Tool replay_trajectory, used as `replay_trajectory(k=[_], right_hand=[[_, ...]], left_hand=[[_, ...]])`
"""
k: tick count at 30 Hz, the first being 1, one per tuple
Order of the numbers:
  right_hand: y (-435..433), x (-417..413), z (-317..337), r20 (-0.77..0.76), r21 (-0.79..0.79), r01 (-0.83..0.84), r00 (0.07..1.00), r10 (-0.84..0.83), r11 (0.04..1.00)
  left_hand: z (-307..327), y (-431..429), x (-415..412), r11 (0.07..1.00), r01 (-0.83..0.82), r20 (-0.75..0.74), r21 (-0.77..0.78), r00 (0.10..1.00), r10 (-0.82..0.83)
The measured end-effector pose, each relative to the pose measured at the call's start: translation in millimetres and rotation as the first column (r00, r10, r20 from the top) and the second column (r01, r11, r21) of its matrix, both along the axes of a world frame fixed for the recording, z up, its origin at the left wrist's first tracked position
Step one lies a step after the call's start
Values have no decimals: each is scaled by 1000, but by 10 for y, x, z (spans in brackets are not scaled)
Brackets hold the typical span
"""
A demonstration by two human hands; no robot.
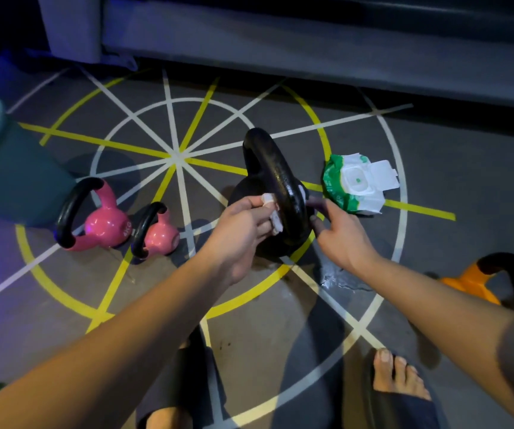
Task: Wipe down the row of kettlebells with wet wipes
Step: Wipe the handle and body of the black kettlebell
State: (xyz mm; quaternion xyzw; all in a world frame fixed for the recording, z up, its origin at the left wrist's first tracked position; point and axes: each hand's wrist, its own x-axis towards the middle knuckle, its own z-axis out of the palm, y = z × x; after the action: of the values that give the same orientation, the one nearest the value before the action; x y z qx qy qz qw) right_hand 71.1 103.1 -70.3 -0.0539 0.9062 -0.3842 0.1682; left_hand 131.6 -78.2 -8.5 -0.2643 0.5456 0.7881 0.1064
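A black kettlebell point(276, 181) stands mid-floor, its handle tilted toward me. My left hand point(243, 224) pinches a white wet wipe point(272, 209) against the left side of the handle. On the handle's right side my right hand point(339, 230) has its fingers curled at the wipe, where a bit of white shows. A larger pink kettlebell point(101, 224) and a smaller pink kettlebell point(158, 235) lie to the left. An orange kettlebell point(497, 283) with a black handle sits at the right edge. The green-and-white wet wipe pack point(358, 184) lies open just right of the black kettlebell.
The grey floor carries white and yellow taped lines and circles point(175, 156). A grey sofa base point(249, 35) runs along the back. A teal object point(8, 168) stands at the left. My bare feet point(398, 376) in slippers are at the bottom, by a wet patch point(339, 280).
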Motion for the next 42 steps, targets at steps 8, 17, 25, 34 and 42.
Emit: replay_trajectory(k=[8,17,25,34,42], right_hand=[[-13,-42,-5,-31,-19,-5,999,4,1000],[51,-68,7,-34,0,-8,999,8,1000],[-82,-109,-38,-107,-64,-16,994,9,998],[-223,-261,-13,-170,-145,-52,985,27,988],[-326,-496,-77,-165,-188,-42,986,10,981]], left_hand=[[93,-182,-220,989,-98,4,110,995,98],[-27,37,-74,998,-8,38,-68,999,11],[114,-129,-273,964,-129,114,235,988,104],[223,-264,-556,907,-268,161,323,961,227],[169,-393,-873,921,-287,138,263,956,259]])
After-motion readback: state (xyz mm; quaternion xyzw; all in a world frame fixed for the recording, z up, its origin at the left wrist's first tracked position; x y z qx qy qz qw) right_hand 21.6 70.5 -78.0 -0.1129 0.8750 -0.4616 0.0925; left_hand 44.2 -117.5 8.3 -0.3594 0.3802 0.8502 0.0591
